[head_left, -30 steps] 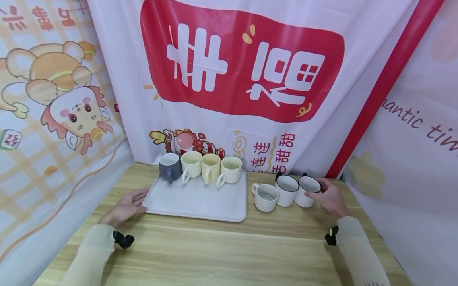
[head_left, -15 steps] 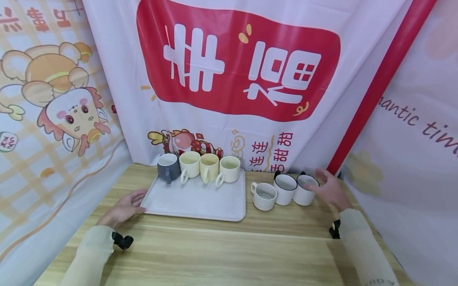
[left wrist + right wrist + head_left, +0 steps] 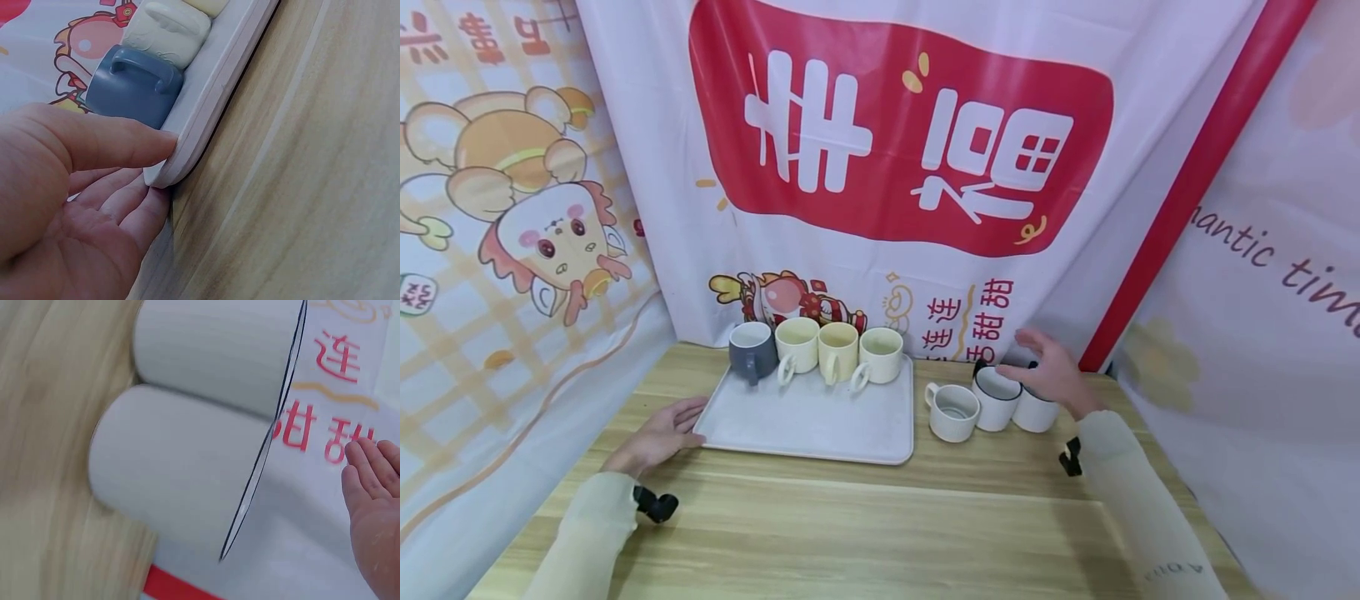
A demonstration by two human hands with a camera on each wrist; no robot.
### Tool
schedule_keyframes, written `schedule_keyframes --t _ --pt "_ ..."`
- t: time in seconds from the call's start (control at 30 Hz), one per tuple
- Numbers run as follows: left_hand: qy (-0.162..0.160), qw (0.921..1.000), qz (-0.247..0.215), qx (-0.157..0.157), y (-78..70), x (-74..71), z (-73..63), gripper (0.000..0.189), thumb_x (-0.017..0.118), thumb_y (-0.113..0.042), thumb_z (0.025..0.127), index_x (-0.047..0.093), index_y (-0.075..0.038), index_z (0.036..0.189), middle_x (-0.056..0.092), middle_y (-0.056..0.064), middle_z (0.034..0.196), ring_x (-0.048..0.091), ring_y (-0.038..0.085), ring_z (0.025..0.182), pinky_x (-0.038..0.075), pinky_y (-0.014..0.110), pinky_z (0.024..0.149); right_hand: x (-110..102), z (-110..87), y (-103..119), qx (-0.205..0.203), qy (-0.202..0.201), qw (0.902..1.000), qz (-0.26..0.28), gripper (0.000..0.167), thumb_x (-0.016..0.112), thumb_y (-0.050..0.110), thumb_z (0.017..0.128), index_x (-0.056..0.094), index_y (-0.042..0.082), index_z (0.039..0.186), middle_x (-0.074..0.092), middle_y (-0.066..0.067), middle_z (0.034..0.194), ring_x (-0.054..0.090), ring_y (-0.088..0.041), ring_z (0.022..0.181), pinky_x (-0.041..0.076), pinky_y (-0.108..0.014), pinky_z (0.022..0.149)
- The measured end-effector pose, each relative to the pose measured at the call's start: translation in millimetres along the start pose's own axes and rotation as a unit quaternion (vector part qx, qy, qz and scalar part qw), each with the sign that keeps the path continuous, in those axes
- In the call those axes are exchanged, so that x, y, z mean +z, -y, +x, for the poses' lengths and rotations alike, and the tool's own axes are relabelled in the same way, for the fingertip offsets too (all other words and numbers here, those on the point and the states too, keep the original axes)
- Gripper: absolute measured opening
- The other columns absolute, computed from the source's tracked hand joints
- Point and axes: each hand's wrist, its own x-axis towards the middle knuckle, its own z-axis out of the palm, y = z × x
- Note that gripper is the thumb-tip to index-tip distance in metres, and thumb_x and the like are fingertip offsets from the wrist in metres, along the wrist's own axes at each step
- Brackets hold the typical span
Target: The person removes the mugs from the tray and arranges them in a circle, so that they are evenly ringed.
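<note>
A white rectangular tray (image 3: 808,425) lies on the table. Along its back stand a dark blue-grey mug (image 3: 752,350), a cream mug (image 3: 797,344), a yellow mug (image 3: 838,352) and another cream mug (image 3: 881,354). My left hand (image 3: 661,433) pinches the tray's left front edge; the left wrist view shows the thumb on top and fingers beneath. To the tray's right stand a short white cup (image 3: 954,414) and two white mugs with dark rims, one (image 3: 997,400) beside the other (image 3: 1034,413). Above these two my right hand (image 3: 1051,371) hovers, fingers extended, partly covering the rightmost mug.
The wooden table (image 3: 880,533) ends at the back against a white curtain (image 3: 850,242) with a red printed panel. Patterned sheets (image 3: 535,208) hang at the left and right sides.
My right hand has let go of the rightmost dark-rimmed mug, lifted, and moved left over the two dark-rimmed mugs. My left hand stays at the tray's edge.
</note>
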Motion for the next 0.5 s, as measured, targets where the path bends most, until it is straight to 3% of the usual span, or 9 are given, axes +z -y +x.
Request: schedule_keyframes --t 0.17,0.33,0.5 --pt "0.0 1.0 0.002 -0.004 0.9 -0.5 0.6 0.084 0.067 0.002 0.097 0.017 0.013 0.163 0.018 0.036 0.17 0.023 0.054 0.157 0.031 0.053 0.126 25 10.4 25 -0.024 0.022 0.9994 0.011 0.097 0.085 0.055 0.084 0.042 0.012 0.16 0.049 -0.016 0.163 0.043 -0.041 0.153 0.043 -0.064 0.125" --pt "0.003 1.0 0.003 0.0 -0.3 -0.8 -1.7 0.084 0.067 0.002 0.097 0.016 0.013 0.163 0.017 0.038 0.17 0.022 0.056 0.156 0.031 0.054 0.125 64 21.0 48 -0.072 0.037 0.9965 0.023 0.086 0.086 0.04 0.087 0.047 0.009 0.157 0.054 -0.015 0.159 0.049 -0.04 0.148 0.044 -0.06 0.125" --pt "0.003 1.0 -0.002 0.004 0.2 0.2 -1.8 0.083 0.066 0.003 0.097 0.016 0.013 0.163 0.017 0.038 0.17 0.023 0.056 0.157 0.032 0.052 0.125 102 22.7 73 -0.095 0.063 0.9917 0.061 0.082 0.088 0.037 0.086 0.051 0.008 0.154 0.056 -0.014 0.157 0.051 -0.039 0.147 0.044 -0.057 0.126"
